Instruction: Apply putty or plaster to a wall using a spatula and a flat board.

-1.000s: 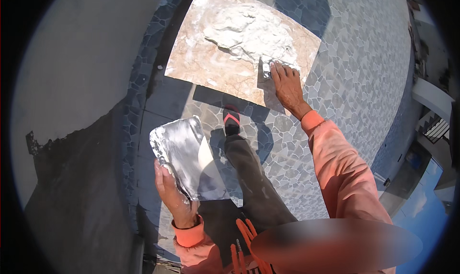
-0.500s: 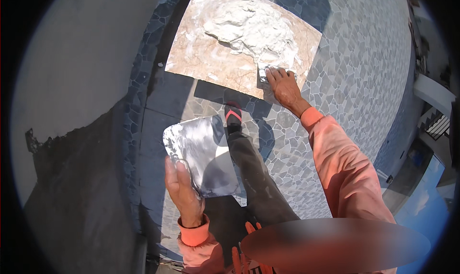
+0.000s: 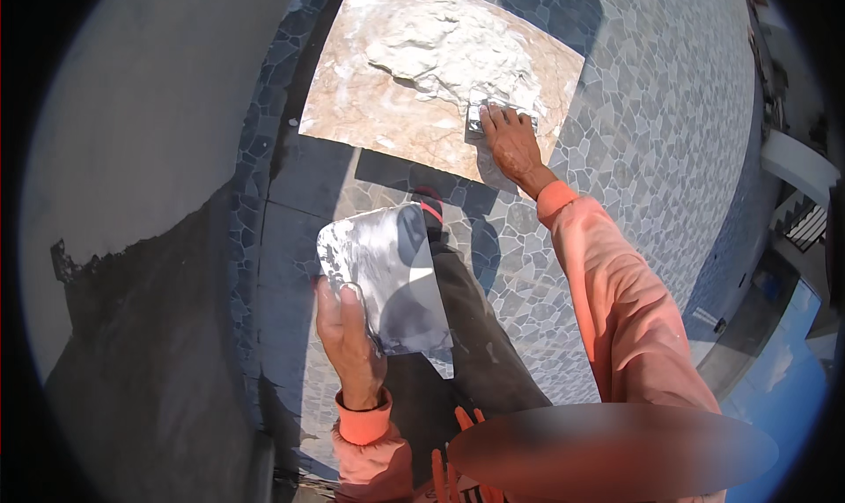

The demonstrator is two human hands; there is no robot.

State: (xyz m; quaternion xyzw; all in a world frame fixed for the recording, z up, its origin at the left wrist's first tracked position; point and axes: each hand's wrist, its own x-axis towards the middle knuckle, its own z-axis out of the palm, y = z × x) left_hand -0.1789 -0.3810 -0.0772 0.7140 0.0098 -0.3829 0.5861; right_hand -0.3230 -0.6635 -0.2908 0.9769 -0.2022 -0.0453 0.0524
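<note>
A heap of wet white plaster (image 3: pixel 458 50) lies on a square brown marbled board (image 3: pixel 348 111). My right hand (image 3: pixel 513 151) is closed over a small metal scraper (image 3: pixel 476 117), at the near edge of the heap; the fingers cover much of it. Nearer to me, my left hand (image 3: pixel 354 349) grips the left edge of a flat metal plate (image 3: pixel 396 279) with rounded corners, its thumb on top. White smears run along the plate's left side, and a shadow falls across its right half.
Grey stone-patterned paving (image 3: pixel 651 142) spreads around the board. On the left rises a plastered wall (image 3: pixel 150 124), its lower part darker with a ragged border. My foot in a dark shoe with a red strap (image 3: pixel 431 211) stands between plate and board.
My right hand has pushed the scraper slightly forward and left, up against the plaster heap. The plate in my left hand has shifted a little to the right and forward.
</note>
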